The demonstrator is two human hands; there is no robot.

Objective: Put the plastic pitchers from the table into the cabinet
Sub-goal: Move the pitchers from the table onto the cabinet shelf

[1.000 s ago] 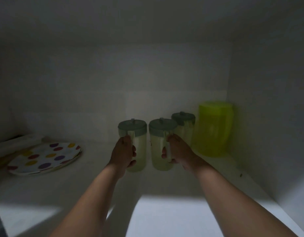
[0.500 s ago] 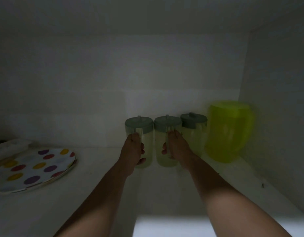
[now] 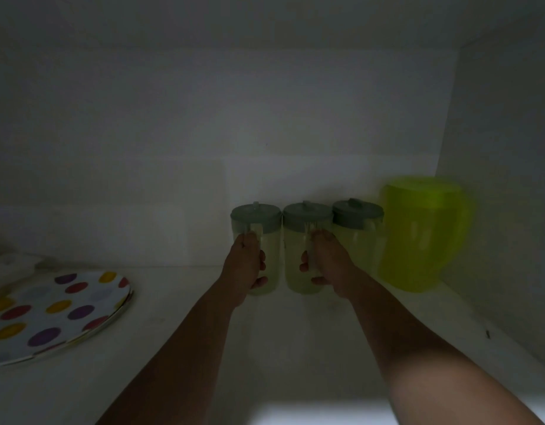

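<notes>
dim cabinet shelf, two upright pitchers, handles toward gripping hands

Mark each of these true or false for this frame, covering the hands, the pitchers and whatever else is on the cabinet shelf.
1. Each hand grips a pitcher handle. True: left hand on the left pitcher, right hand on the middle pitcher.
2. Four grey-lidded pitchers stand in a row. False: three, including the right pitcher.
3. The large green pitcher stands at the row's right end. True.
4. The spotted plate is right of the pitchers. False: left.
</notes>
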